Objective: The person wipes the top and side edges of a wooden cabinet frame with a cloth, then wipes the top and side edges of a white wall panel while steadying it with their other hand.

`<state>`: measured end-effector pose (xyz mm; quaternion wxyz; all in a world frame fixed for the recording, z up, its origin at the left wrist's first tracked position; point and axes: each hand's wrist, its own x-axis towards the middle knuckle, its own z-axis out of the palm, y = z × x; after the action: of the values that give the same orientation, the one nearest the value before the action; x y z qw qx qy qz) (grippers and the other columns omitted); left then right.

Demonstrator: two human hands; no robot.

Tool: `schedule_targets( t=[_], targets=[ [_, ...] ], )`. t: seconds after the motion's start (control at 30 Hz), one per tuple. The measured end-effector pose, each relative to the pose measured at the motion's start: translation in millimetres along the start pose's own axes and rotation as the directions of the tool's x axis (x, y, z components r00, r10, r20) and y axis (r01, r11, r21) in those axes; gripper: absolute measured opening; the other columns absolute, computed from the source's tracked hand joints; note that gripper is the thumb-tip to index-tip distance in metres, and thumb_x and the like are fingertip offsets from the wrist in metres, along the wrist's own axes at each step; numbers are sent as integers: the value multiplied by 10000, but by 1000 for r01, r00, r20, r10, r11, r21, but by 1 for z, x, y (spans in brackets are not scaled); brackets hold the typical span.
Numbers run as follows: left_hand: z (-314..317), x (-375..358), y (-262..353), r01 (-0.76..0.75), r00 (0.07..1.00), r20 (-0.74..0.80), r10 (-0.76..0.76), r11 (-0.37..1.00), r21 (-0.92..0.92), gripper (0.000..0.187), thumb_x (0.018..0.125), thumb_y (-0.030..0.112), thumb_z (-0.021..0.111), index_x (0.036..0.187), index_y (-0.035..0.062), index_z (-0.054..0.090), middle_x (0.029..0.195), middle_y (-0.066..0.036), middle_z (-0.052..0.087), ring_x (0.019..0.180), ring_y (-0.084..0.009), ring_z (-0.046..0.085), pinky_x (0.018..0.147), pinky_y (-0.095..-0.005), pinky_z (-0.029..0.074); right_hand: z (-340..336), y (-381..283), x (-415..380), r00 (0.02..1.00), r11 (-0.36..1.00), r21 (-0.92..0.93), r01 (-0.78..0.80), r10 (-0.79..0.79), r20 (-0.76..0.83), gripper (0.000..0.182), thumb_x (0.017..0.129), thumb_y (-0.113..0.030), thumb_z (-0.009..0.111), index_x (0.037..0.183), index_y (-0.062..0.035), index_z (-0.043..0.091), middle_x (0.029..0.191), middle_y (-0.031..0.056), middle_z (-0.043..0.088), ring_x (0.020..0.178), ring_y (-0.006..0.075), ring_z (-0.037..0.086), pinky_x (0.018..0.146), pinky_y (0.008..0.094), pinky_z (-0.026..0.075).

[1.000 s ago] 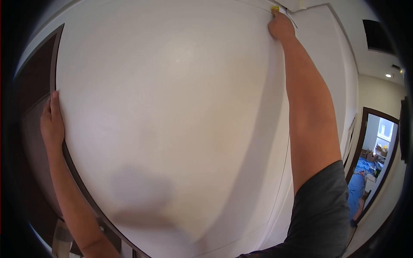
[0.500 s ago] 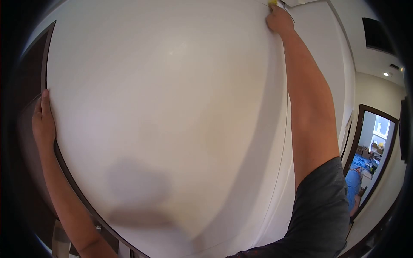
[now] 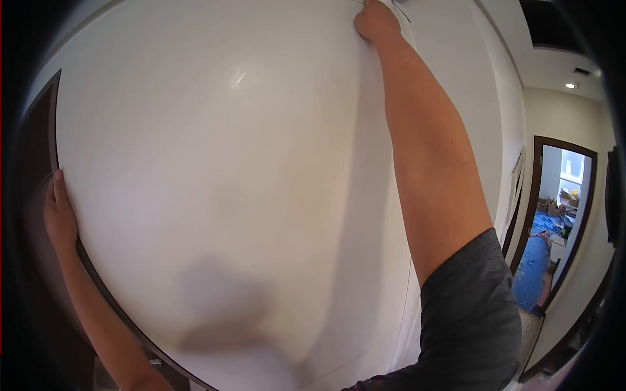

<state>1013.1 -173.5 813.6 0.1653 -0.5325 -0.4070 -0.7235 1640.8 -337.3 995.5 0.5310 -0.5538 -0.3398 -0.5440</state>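
My left hand (image 3: 60,214) grips the dark edge strip (image 3: 55,124) at the left side of the wide white panel (image 3: 215,163), thumb up along the edge. High on the panel, near a thin seam line, my right hand (image 3: 378,23) is closed with its knuckles against the white surface. What it holds is cut off by the top of the view. A thin dark cord or strip (image 3: 402,11) shows just right of that hand. Shadows of my head and right arm fall across the panel.
At the right, a dark-framed doorway (image 3: 538,189) opens onto a room with a blue sheet (image 3: 533,267), boxes and a window. A ceiling light (image 3: 570,85) and a dark ceiling opening (image 3: 554,26) are above. A white wall section stands right of the panel.
In the view, my right hand has shifted left and slightly up, and the yellow item at its fingertips has left view. My left hand sits lower in the picture, still on the edge.
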Motion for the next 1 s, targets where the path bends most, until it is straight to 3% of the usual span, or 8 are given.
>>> schedule_targets(
  t=[0.2,0.3,0.4,0.6,0.7,0.8,0.9,1.0],
  targets=[
    [1,-2,2,-18,1000,-3,18,996,-87,726,977,606,450,1342,-11,568,1329,-199,601,1271,-302,547,1075,-360,395,0,-3,-9,997,999,12,-31,32,-70,428,868,-108,480,1258,37,577,1149,253,655,1073,383,632,936,449,506],
    [-2,-8,9,-7,1000,15,8,996,-93,714,981,599,448,1341,-4,572,1328,-195,603,1269,-304,548,1077,-361,394,-26,-20,-17,956,978,-113,-175,197,217,540,851,-157,441,1378,-109,543,1319,170,604,1204,341,574,1012,405,456],
    [0,-5,6,4,1000,2,-4,998,-66,703,985,594,447,1341,2,574,1328,-189,605,1272,-306,545,1078,-364,393,-10,4,-30,1000,998,-49,29,-30,-8,405,888,-171,476,1244,-45,623,1257,159,645,1167,325,606,982,414,478],
    [-4,-12,20,82,997,-5,-82,996,-32,715,977,610,450,1343,9,575,1341,-187,596,1285,-309,535,1084,-372,388,-1,2,18,990,995,-72,-72,80,115,482,889,-200,459,1335,-41,553,1275,193,627,1177,340,598,995,425,471],
    [-2,-10,15,35,999,-23,-36,999,-24,699,980,601,452,1342,17,580,1347,-185,593,1289,-305,533,1087,-367,385,23,5,23,982,985,3,170,-169,-88,450,864,-102,470,1282,44,556,1171,254,646,1086,384,625,957,442,494],
    [0,-6,6,24,1000,-19,-25,999,-37,694,978,601,456,1345,25,581,1349,-177,594,1293,-300,531,1090,-363,383,35,28,34,962,980,-65,191,-200,-184,460,864,-95,448,1293,39,545,1203,259,633,1117,383,615,986,429,481],
    [-4,-13,18,2,1000,-4,-2,999,-53,700,991,580,449,1354,-8,559,1366,-201,575,1314,-317,507,1093,-357,368,35,31,46,984,978,-139,158,-167,-63,493,870,-93,429,1338,32,518,1240,269,615,1148,381,603,1005,419,475],
    [-4,-16,22,13,1000,-15,-13,999,-36,687,999,566,442,1357,-10,554,1371,-198,572,1318,-311,504,1094,-353,366,40,57,42,906,918,-192,348,-382,-182,524,872,-103,434,1374,39,489,1252,279,606,1156,388,598,1009,416,474]
  ],
)
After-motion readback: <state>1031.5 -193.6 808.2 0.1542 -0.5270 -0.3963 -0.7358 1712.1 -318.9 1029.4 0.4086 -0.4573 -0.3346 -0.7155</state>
